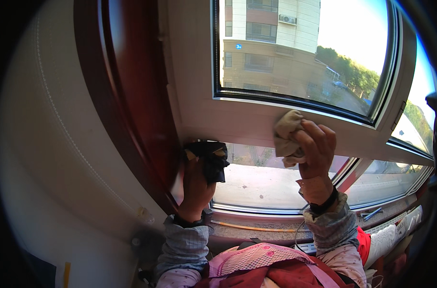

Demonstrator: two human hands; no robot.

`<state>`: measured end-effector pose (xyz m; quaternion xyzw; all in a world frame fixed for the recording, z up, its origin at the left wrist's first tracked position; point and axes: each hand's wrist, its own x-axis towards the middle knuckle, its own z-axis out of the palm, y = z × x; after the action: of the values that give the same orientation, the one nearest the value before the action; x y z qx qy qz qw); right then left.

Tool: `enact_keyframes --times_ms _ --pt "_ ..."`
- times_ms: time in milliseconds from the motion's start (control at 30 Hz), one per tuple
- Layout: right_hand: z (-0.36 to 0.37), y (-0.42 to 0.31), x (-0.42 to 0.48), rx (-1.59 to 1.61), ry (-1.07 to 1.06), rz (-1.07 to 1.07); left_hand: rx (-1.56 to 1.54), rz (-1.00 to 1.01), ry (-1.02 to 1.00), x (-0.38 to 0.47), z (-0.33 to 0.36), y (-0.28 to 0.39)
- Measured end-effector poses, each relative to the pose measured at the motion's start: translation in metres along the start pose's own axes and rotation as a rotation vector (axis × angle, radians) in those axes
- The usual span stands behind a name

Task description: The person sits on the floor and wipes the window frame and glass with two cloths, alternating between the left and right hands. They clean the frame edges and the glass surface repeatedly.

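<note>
My right hand [315,151] is closed around a crumpled beige cloth [288,131]. The cloth lies over the wide pale lower rail of the window frame [240,120], just below the glass pane [276,68]; whether it presses on the rail cannot be told. Lower and to the left, my left hand [198,183] grips a bunched black cloth or bag [213,153] with small tan patches showing. That bundle is beside the dark red wooden window trim [142,108], near the lower pane [250,180]. The bundle covers most of my left fingers.
Below the window runs a speckled stone sill [261,226] with a yellow-orange strip [254,226] along it. Metal tools or parts [371,214] lie at the sill's right end. White lace fabric [384,239] hangs at the lower right. A beaded chain [60,108] hangs by the left wall.
</note>
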<state>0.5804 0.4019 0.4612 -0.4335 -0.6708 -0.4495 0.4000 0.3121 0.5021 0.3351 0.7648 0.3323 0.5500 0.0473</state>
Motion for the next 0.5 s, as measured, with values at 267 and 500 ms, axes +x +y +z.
enact_keyframes --times_ms 267,500 --pt "0.06 -0.07 0.058 0.115 -0.043 -0.186 0.117 -0.015 -0.052 -0.002 -0.001 -0.005" --pt "0.08 -0.101 0.083 0.212 -0.136 -0.289 0.082 -0.02 -0.073 -0.001 -0.008 0.002"
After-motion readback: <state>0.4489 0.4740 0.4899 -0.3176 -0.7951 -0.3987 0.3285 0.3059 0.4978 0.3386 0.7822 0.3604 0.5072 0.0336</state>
